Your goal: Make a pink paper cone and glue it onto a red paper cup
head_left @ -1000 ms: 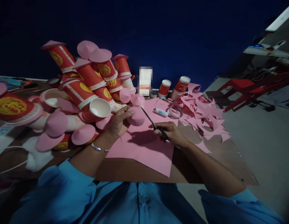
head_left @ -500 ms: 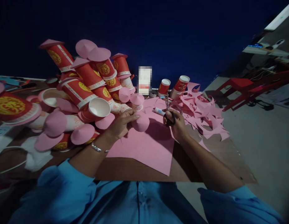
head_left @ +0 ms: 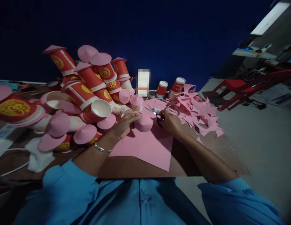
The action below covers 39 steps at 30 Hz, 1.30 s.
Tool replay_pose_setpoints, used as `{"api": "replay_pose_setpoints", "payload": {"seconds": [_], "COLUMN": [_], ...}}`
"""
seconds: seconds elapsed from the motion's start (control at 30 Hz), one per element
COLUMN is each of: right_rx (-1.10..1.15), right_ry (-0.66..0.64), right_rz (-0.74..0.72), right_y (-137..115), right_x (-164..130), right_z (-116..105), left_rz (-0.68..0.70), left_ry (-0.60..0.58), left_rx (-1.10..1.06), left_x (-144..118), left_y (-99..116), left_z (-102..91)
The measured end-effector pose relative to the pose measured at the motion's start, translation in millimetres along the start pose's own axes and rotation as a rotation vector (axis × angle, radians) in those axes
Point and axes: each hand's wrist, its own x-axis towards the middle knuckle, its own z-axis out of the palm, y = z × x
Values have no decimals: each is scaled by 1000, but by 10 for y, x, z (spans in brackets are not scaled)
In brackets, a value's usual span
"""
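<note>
My left hand [head_left: 125,123] pinches the edge of a round pink paper disc [head_left: 143,122] between thumb and fingers. In my right hand [head_left: 171,122] is a pair of scissors [head_left: 153,111] with black handles. The blades point left and stand slightly apart, just above the disc's upper right edge. Beneath both hands lies a large pink paper sheet [head_left: 147,150]. A glue stick [head_left: 157,110] shows partly behind the scissors. Close to my left hand, a small paper cup with a pink cone hat [head_left: 136,100] stands upright.
A heap of red and gold paper cups with pink cone hats [head_left: 91,78] fills the left side. Pink paper scraps [head_left: 197,112] pile up at the right, near two upright red cups [head_left: 162,89]. A blurred-out phone-like screen [head_left: 143,84] stands at the back. A red chair [head_left: 230,86] is beyond the table.
My right hand has turned the scissors from pointing away to pointing left and brought them closer to the disc. My left hand keeps its hold. The whole view has shifted slightly.
</note>
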Motion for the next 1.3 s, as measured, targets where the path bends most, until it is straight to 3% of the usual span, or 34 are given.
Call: {"api": "replay_pose_setpoints", "payload": {"seconds": [0.2,0.4,0.53,0.73,0.8,0.87,0.93,1.03,1.2,1.3], "right_rx": [-191,-307,-289,-265,-67,353,841,1265,1488,1507], "right_ry": [-66,-210,-282,-201,-123,-68,-136,-265,-522,-560], "right_rz": [-131,-155,-168,-185,-177,-128,-56,2,-10,17], "right_y": [59,316,344,342,326,265,154,-60,-291,-310], "right_x": [-27,-217,-263,-226,-193,-149,-101,-37,47,90], "right_z": [-308,-374,-440,-412,-344,-268,-196,-113,-16,40], "left_rz": [-2,-75,-92,-95,-82,-78,-81,-91,-80,-81], "left_ry": [24,56,43,-14,-39,-61,-74,-75,-91,-83], "left_rx": [101,25,-30,-135,-142,-137,-128,-94,-15,-14], "left_x": [13,60,42,-20,-34,-41,-43,-37,-25,-13], "left_y": [-7,-65,-84,-39,-26,-23,-30,-49,-67,-74], "left_z": [-22,-22,13,67,78,82,78,54,9,-1]}}
